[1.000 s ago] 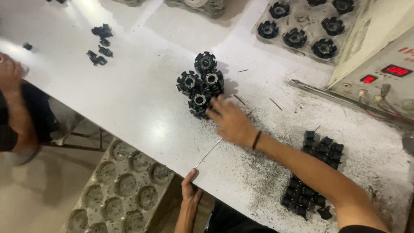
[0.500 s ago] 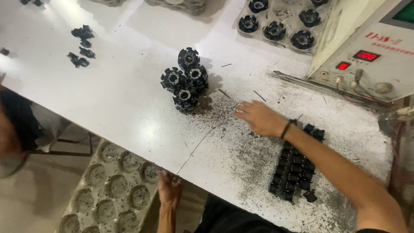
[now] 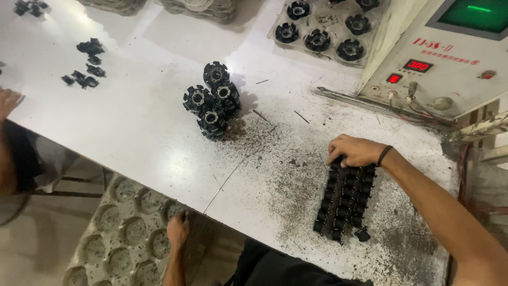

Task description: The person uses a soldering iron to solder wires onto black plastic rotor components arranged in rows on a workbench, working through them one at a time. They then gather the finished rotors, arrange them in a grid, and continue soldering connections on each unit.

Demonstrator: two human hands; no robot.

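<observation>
The right hand (image 3: 353,150) is laid, fingers curled down, on the far end of a block of small black parts (image 3: 344,198) that is set out in rows on the white surface (image 3: 132,122); the topmost pieces are touched by the fingertips, but whether one is pinched cannot be told. Dark grit is scattered over the surface around the block. The left hand (image 3: 178,230) is held below the near edge of the surface, closed on the rim of a grey moulded tray (image 3: 119,238) with round pockets. Well apart, to the left of the right hand, a cluster of black toothed round parts (image 3: 212,100) is stacked. A cream control box (image 3: 450,53) with red displays is seen at the far right.
</observation>
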